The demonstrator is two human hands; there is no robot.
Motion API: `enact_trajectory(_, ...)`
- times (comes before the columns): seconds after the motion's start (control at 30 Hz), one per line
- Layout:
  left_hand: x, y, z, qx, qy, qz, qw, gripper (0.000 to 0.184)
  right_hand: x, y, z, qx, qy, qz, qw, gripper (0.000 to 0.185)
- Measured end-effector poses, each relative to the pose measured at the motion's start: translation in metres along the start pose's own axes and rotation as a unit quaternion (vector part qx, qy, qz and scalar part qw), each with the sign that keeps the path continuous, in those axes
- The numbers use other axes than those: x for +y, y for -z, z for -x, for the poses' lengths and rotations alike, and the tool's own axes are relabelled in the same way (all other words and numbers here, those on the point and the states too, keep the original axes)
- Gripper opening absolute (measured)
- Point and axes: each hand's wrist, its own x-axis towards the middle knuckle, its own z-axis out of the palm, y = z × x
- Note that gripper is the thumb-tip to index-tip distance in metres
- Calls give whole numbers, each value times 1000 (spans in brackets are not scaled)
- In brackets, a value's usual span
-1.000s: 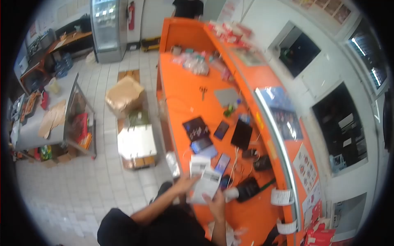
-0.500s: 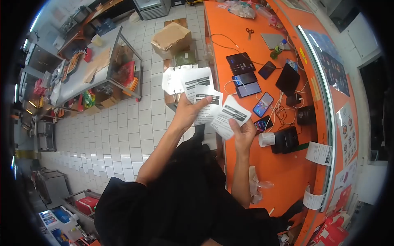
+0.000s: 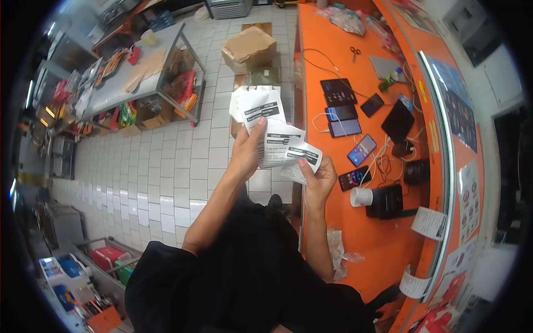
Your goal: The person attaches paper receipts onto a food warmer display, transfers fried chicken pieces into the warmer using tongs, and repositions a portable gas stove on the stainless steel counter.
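Note:
Several printed paper receipts (image 3: pixel 283 136) are fanned out in front of me, overlapping one another. My left hand (image 3: pixel 247 151) pinches the left ones, its thumb on top near the upper slip (image 3: pixel 262 106). Between the thumb and fingers of my right hand (image 3: pixel 319 178) is the right-hand slip (image 3: pixel 301 156), which overlaps the middle one. Beside my right hand, on the orange counter (image 3: pixel 338 213), lie phones (image 3: pixel 362 150) and a black receipt printer (image 3: pixel 385 201) with a curl of white paper (image 3: pixel 361 197).
A cardboard box (image 3: pixel 249 47) stands beyond the receipts. At the left is a metal table (image 3: pixel 125 94) with brown paper. Tablets (image 3: pixel 398 120), cables and scissors (image 3: pixel 355 53) lie along the counter; receipts (image 3: pixel 429 223) hang from its right ledge.
The view has shifted slightly. My right hand has brought its slip leftward, so it now overlaps the middle receipt. My left thumb has moved from the middle receipt to the upper left one.

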Motion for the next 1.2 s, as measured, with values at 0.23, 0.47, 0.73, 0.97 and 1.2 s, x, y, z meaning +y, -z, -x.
enact_trajectory(0.23, 38, 49, -1, -10, -82, -51, 995, 34, -3, -65, -2, -102, -45, -43, 993, 20)
enact_trajectory(0.47, 66, 108, -5, -43, -73, -114, 990, 41, 42, -110, 1, -189, -97, 22, 977, 36)
enact_trajectory(0.73, 139, 186, -19, -111, -63, 57, 990, 47, 51, -185, 8, -130, -102, -130, 978, 26)
enact_trajectory(0.97, 167, 238, -15, -121, -57, 26, 991, 43, 66, -258, 23, -158, -150, -21, 976, 26)
enact_trajectory(1.2, 181, 312, -6, -73, -63, -11, 995, 34, 90, -312, 50, -208, -188, 10, 960, 22)
